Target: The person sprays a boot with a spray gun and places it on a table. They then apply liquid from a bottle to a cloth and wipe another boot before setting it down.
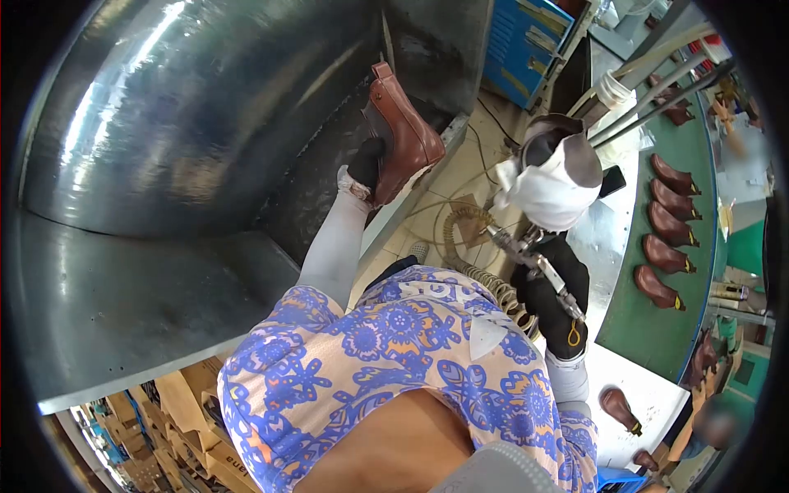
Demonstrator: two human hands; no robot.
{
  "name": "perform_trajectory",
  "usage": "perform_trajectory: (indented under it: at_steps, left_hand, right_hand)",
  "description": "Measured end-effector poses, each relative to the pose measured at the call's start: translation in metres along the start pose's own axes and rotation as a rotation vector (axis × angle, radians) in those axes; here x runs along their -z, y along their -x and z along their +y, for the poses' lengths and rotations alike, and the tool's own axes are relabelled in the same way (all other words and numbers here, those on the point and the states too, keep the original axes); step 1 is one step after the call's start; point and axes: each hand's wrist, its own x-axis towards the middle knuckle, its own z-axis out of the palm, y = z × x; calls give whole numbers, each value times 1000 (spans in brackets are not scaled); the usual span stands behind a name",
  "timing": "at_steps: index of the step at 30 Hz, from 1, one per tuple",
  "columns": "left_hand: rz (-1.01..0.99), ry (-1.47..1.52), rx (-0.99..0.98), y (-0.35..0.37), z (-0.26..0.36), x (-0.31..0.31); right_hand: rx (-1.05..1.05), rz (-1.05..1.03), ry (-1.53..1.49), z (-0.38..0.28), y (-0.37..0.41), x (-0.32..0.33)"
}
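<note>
At the metal booth (pixel 131 271), brown leather ankle boot (pixel 404 135) sits at 1 o'clock from the nearer left hand (pixel 367 166) gripping it, long axis 11-to-5, right hand (pixel 542 302) clasping spray gun (pixel 548 273) at 4 o'clock.

blue cabinet (pixel 507 64), top | green belt (pixel 631 335), right | cardboard boxes (pixel 185 398), lower left

At seven o'clock in your view, a cardboard box (pixel 233 466) shows dark printed letters ending in something like "ana", too small to be sure. At one o'clock, pale labels (pixel 541 39) on your blue cabinet (pixel 510 49) are illegible.
</note>
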Motion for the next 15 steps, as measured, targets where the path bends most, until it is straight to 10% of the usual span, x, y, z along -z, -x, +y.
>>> perform_trajectory:
  at_steps: [10, 13, 15]
  left_hand:
    - [140, 224, 8, -56, -42, 64]
    - [1, -432, -134, -106, -66, 154]
    - [-894, -189, -240, -150, -85, 226]
  right_hand:
    - [34, 105, 130, 18, -28, -10]
    - [156, 122, 250, 23, -34, -13]
    - [-12, 189, 84, 27, -42, -14]
